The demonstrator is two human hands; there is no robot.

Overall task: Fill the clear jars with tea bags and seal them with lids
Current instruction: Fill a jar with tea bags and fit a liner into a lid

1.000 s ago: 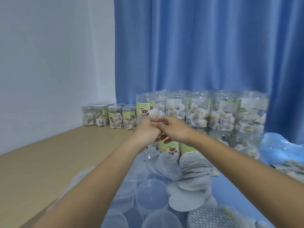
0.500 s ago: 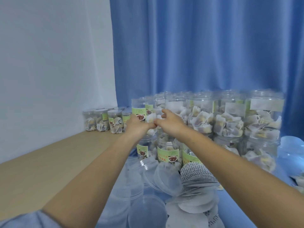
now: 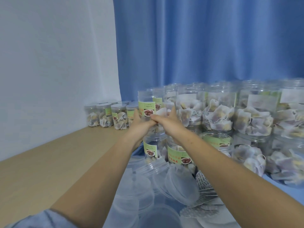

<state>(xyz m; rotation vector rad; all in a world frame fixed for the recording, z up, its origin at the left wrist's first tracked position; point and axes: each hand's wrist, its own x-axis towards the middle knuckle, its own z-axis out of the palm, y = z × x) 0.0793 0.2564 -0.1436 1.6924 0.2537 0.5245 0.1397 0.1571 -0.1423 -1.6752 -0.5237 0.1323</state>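
A clear jar (image 3: 146,100) with a green label and tea bags inside stands on the upper tier at the left end of a two-tier stack of filled jars (image 3: 246,116). Both arms reach forward to it. My left hand (image 3: 139,122) holds its lower left side with the fingers pointing up. On the jar's lower right side is my right hand (image 3: 167,123), whose fingers rise along the wall while the thumb crosses over the left hand. The jar's mouth shows no lid. The hands hide the jar's base.
Several lidded jars (image 3: 107,113) stand by the white wall at the far left. Clear lids (image 3: 178,183) and patterned foil seals (image 3: 204,185) lie in a heap under my arms on a blue cloth. The wooden table (image 3: 46,165) runs along the left. A blue curtain hangs behind.
Both hands have moved forward and up, from in front of the stack onto the upper-tier jar at its left end. The view has come closer to the jars.
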